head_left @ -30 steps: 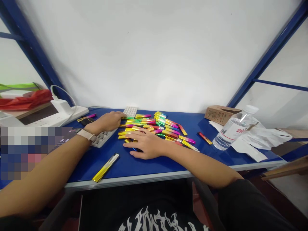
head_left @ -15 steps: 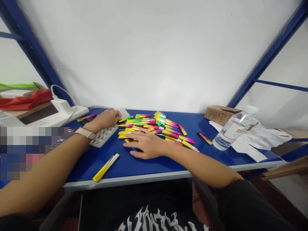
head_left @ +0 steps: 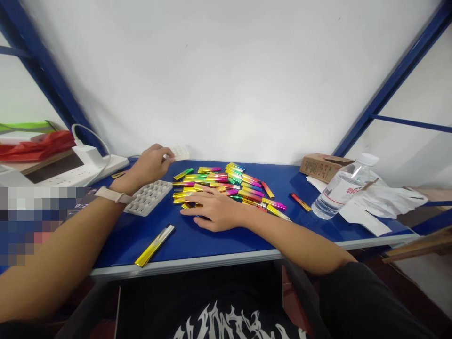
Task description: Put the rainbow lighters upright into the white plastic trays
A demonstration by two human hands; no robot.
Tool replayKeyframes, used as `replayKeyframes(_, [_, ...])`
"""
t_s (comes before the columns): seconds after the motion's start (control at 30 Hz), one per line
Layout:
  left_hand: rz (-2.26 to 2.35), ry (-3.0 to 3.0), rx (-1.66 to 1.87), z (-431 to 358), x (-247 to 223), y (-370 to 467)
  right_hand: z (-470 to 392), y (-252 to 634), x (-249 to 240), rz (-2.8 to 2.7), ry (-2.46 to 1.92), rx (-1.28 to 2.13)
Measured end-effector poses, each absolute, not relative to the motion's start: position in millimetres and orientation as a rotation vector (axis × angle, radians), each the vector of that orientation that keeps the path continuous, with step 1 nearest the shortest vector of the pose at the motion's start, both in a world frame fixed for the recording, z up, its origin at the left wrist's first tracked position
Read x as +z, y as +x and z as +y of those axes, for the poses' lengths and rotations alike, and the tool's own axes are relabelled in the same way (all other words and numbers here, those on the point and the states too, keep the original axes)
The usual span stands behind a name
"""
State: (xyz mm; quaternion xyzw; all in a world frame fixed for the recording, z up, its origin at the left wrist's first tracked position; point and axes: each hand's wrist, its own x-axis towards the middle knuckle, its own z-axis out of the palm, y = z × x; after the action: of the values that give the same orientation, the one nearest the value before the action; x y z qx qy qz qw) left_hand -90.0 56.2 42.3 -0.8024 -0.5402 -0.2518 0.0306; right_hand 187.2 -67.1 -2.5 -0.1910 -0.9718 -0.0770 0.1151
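My left hand is at the back left, fingers closed on the near edge of a white plastic tray, which is raised in front of the wall and slightly blurred. Below that wrist lies a second white tray with rows of rectangular holes. My right hand rests open, fingers spread, over the near left side of a heap of shiny, flat, lighter-like sticks in yellow, pink, green, red and blue. One separate yellow and silver stick lies near the table's front edge.
A red and yellow stick lies right of the heap. Farther right are a water bottle, a cardboard box and white plastic bags. On the left are a power strip and a plugged-in charger.
My left hand has moved up and slightly left, lifting the back white tray off the table. My right hand has stayed nearly still on the heap.
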Motion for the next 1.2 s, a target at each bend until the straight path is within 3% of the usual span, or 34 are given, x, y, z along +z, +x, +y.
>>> replayKeyframes(0.2, [-1.472, -2.852, -1.448, 19, 69, -71, -64, 189, -4, -2.839, -0.582, -0.216])
replayKeyframes(0.3, [-1.339, -3.122, -1.514, 4, 79, -67, -63, 190, -3, -2.834, -0.605, -0.185])
replayKeyframes(0.57, [-0.929, -3.668, -1.146, -8, 96, -77, -60, 195, -5, -2.797, -0.765, 0.1])
replayKeyframes(0.93, [-0.432, -4.108, -0.238, -17, 104, -68, -51, 198, -7, -2.813, -0.645, 0.119])
replayKeyframes(1.2, [-0.552, -4.02, -0.26, -13, 101, -73, -41, 202, 4, -2.472, -0.695, 0.409])
